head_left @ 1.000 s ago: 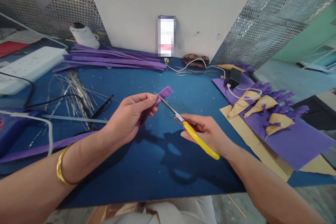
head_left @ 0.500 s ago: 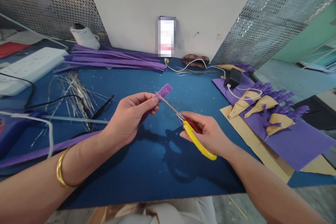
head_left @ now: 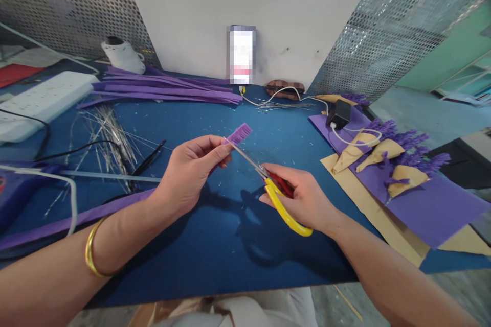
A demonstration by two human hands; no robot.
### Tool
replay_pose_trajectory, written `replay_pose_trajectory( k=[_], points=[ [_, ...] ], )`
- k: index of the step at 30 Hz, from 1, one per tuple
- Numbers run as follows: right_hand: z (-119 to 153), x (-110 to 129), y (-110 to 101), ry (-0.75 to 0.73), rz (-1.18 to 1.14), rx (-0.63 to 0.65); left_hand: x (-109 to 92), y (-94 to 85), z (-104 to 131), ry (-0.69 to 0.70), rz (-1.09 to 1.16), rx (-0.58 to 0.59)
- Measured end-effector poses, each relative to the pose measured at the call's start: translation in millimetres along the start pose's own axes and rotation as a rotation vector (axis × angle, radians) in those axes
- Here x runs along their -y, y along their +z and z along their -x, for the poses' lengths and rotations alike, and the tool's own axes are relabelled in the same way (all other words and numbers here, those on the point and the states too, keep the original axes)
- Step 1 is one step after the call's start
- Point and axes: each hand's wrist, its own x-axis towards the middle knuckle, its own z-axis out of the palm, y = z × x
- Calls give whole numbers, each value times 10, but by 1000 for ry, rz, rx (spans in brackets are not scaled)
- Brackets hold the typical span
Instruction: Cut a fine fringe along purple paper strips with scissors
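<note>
My left hand [head_left: 197,166] pinches a purple strip [head_left: 241,134] between thumb and fingers, above the blue table. The strip's free end sticks out past the fingertips and has fine cuts along it, like a fringe. In my right hand [head_left: 303,194] is a pair of scissors [head_left: 284,209] with one yellow and one red handle. Its blades point up and left, and their tips lie at the strip, close by my left thumb. How far the blades are apart is hard to make out. A gold bangle [head_left: 90,249] circles my left wrist.
Purple strips [head_left: 172,93] lie along the back, near a phone [head_left: 241,56] leaning on the board. To the left are thin wires [head_left: 115,133] and a white power strip [head_left: 42,102]. Paper-wrapped purple flowers [head_left: 408,179] rest on purple sheets [head_left: 441,214] at right.
The scissor blades have shifted slightly left along the purple strip, nearer my left thumb. My right hand has moved a little left with them, while my left hand has hardly moved.
</note>
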Motion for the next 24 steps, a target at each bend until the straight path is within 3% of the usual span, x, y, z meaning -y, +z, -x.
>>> replay_pose_trajectory(
  k=[24],
  points=[
    [19,0,-17,7,-38,81,-25,-6,3,-78,115,-2]
  ],
)
